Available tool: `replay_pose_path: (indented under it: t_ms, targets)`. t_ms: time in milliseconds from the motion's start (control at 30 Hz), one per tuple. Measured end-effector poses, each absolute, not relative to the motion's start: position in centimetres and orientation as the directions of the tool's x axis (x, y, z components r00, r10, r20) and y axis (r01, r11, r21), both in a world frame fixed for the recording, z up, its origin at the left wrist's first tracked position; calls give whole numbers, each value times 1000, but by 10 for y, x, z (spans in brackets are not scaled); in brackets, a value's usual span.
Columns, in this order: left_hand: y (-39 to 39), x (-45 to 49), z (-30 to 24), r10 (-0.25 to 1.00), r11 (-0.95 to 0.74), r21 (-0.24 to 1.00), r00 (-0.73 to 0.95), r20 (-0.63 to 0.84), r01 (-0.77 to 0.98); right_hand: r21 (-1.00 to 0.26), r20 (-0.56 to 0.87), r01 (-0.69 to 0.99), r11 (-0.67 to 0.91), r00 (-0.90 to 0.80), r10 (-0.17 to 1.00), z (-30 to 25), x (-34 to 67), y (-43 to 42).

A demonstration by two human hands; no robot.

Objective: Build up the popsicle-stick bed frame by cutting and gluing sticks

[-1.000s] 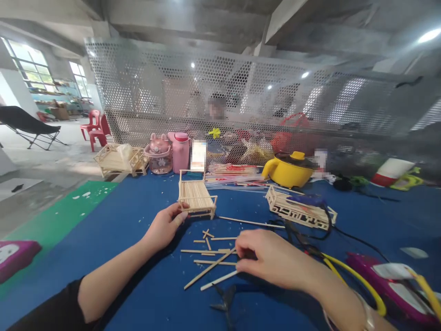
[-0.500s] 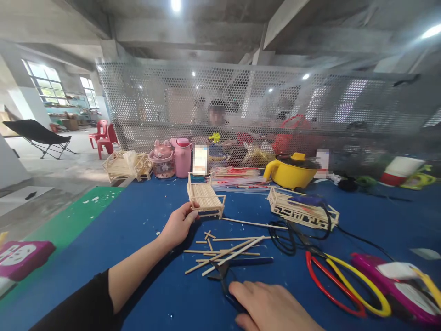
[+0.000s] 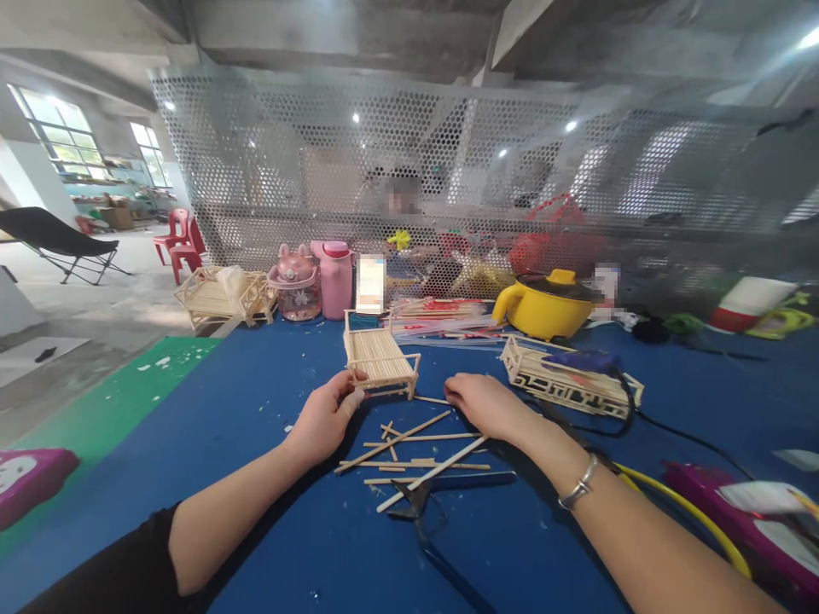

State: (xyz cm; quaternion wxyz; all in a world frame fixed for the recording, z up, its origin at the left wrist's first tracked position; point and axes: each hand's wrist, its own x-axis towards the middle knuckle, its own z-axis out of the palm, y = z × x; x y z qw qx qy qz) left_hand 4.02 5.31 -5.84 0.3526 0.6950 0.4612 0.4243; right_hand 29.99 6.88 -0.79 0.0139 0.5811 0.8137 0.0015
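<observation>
My left hand (image 3: 326, 418) pinches the near left corner of a small bed-shaped model (image 3: 380, 354) built of wooden sticks, which stands on the blue table. To its right, my right hand (image 3: 483, 402) has its fingers curled together over a thin wooden stick (image 3: 432, 399) lying by the model's near right leg; the fingertips are partly hidden. Several loose wooden sticks (image 3: 415, 439) lie crossed in front of both hands. Nearer to me are pliers (image 3: 419, 503) with dark handles spread apart, touched by neither hand.
Right of my right hand lies another stick model (image 3: 563, 384) with a blue tool and black cord on it. Yellow-handled scissors (image 3: 694, 520) are partly under my right forearm. A yellow pot (image 3: 543, 307), pink bottle (image 3: 336, 281) and perforated metal screen (image 3: 269, 170) stand behind; a person sits beyond.
My right hand has let go of the pliers and moved forward to the thin stick beside the model. My left hand stays on the model. The view has shifted slightly.
</observation>
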Motion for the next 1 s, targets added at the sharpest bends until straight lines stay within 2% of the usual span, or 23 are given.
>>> replay_pose_path:
  t_ms: [167, 267, 467, 600, 800, 900, 1000]
  targets:
    - [52, 38, -58, 944, -325, 862, 184, 273, 388, 21, -17, 912, 410, -410, 912, -5, 303, 55]
    - [51, 36, -58, 938, -335, 858, 223, 264, 390, 24, 6, 897, 441, -442, 897, -3, 299, 49]
    - [53, 34, -63, 930, -343, 882, 250, 270, 324, 31, 134, 839, 543, -542, 830, -5, 274, 46]
    - [54, 33, -63, 927, -344, 889, 260, 270, 303, -12, 168, 798, 602, -592, 788, -9, 260, 42]
    - [51, 35, -59, 915, -337, 915, 307, 262, 223, -127, 137, 703, 700, -687, 714, -14, 252, 33]
    - [47, 34, -54, 922, -340, 894, 290, 257, 290, -159, 163, 710, 686, -666, 728, -18, 251, 35]
    - [38, 29, -40, 962, -269, 808, 100, 256, 523, -177, 194, 710, 682, -654, 731, -19, 252, 37]
